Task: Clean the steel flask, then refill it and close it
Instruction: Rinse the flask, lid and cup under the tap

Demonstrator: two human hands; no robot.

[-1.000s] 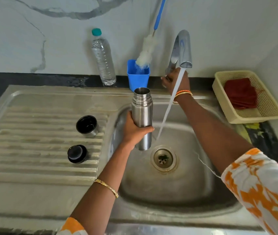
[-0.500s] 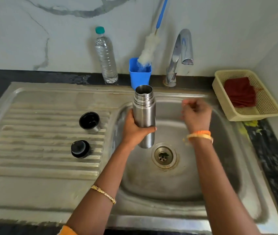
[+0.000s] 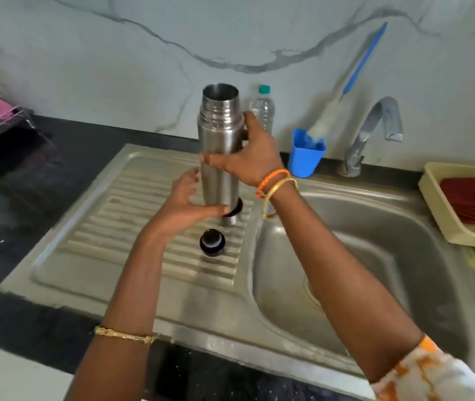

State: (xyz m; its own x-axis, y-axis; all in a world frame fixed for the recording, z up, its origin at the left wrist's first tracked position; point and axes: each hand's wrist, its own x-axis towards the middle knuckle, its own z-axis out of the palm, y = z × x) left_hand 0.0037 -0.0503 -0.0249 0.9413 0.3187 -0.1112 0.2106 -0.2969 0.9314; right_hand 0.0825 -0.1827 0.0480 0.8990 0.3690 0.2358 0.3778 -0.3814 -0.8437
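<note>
**Operator:** While the cylindrical brushed-steel flask [image 3: 220, 146] is held upright above the ribbed steel draining board [image 3: 132, 215], which hand carries it?

**Inspector:** The right hand [image 3: 252, 160] grips it. Fingers wrap across the front of the body just below the shoulder, and the thumb lies behind, near the threaded neck. The mouth is uncovered and sits above the grip; the longer lower part of the body extends below it.

**Operator:** State of the left hand [image 3: 185, 209]?

**Inspector:** Spread, with fingers relaxed, cupped around the lower end of the flask. The thumb lies beneath the base and the fingers stand just beside the left wall. Whether the thumb actually touches the base cannot be determined.

**Operator:** Closure parts?

**Inspector:** Both are below the grip, on the draining board. A black round stopper [image 3: 212, 243] stands nearest the viewer, under the left thumb. A steel cup lid with black interior [image 3: 234, 211] is mostly hidden behind the flask base.

**Operator:** Items right of the grip?

**Inspector:** The steel sink basin [image 3: 404, 256], a curved chrome tap [image 3: 375, 131], a blue plastic cup [image 3: 305, 154] holding a white-headed, blue-handled bottle brush [image 3: 346, 82], and a clear plastic water bottle with teal cap [image 3: 263, 111] directly behind the right hand. Further right, a cream plastic basket [image 3: 444, 221] contains a folded red cloth [image 3: 470, 201].
</note>
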